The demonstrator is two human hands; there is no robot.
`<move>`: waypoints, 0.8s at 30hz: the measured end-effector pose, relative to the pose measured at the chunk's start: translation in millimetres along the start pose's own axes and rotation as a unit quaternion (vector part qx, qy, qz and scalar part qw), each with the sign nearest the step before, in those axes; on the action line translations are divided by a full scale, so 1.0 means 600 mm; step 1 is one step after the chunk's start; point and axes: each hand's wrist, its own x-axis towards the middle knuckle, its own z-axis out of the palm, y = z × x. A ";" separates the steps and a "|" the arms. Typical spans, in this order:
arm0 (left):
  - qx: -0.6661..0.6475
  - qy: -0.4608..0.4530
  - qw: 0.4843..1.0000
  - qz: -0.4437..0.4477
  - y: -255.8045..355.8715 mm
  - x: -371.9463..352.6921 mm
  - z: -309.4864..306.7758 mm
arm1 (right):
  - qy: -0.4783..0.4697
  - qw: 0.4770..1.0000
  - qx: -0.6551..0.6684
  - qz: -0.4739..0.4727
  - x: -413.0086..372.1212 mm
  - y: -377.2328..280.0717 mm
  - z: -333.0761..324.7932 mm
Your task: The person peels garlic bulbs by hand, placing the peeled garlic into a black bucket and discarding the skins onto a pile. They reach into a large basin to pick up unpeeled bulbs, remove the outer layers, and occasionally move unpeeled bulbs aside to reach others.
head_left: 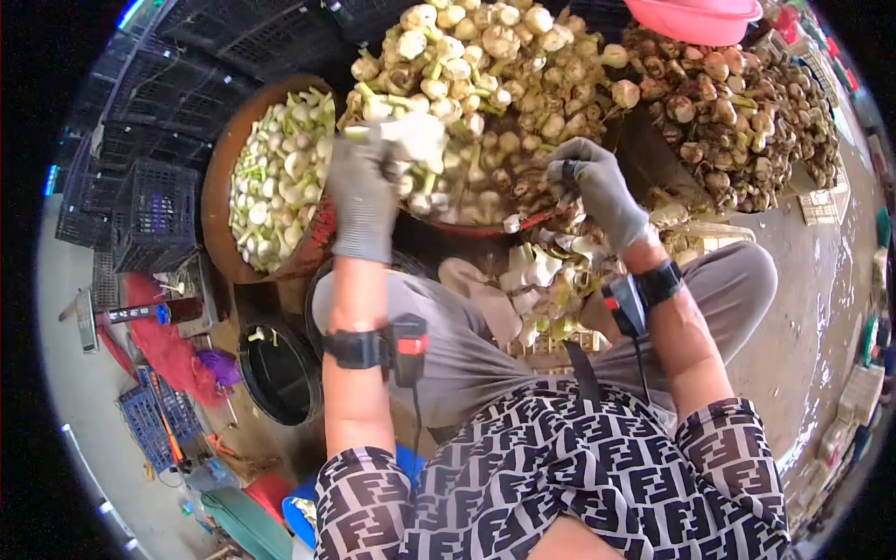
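Note:
My left hand (362, 191), in a grey knit glove, is closed round a pale garlic bulb (418, 138); motion blurs both. It is above the near left edge of a big heap of garlic bulbs (485, 56). My right hand (597, 182), gloved the same way, has curled fingers with a small dark piece showing at them; what it is I cannot make out. This hand is over the right edge of the heap. Below it, between my legs, loose peels and leaves (541, 280) lie on a light crate.
A round reddish tub (217, 219) of trimmed garlic stands left. Dirtier bulbs (737, 112) are piled at right, near a pink basin (695, 19). A black bucket (280, 378), a dark crate (154, 215) and a blue crate (154, 411) are at lower left.

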 end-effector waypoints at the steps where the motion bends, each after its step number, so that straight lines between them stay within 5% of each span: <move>1: 0.086 0.093 0.990 0.064 0.022 0.014 -0.017 | 0.020 0.995 -0.094 0.029 0.033 0.035 -0.023; 4: 0.251 0.233 0.900 0.272 0.037 0.065 -0.068 | -0.026 0.872 -0.487 -0.031 0.080 0.062 -0.026; 8: 0.162 0.009 0.982 0.096 0.012 0.043 -0.012 | -0.186 0.709 -0.677 -0.070 0.185 0.187 -0.039; 12: 0.230 -0.151 0.961 0.024 -0.045 0.034 0.018 | -0.294 0.584 -0.753 -0.077 0.240 0.267 -0.045; 14: 0.265 -0.196 0.942 0.066 -0.070 0.034 0.022 | -0.359 0.546 -0.751 -0.096 0.254 0.310 -0.078; 15: 0.280 -0.215 0.935 0.034 -0.082 0.034 0.022 | -0.341 0.583 -0.728 -0.114 0.255 0.327 -0.097; 18: 0.316 -0.247 0.916 -0.024 -0.129 0.030 0.015 | -0.242 0.621 -0.739 0.098 0.229 0.207 -0.010; 21: 0.332 -0.275 0.898 -0.086 -0.149 0.025 0.018 | -0.241 0.658 -0.713 -0.020 0.226 0.195 -0.045; 24: 0.375 -0.290 0.860 0.190 -0.165 0.007 0.025 | -0.312 0.749 -0.569 -0.133 0.183 0.120 -0.040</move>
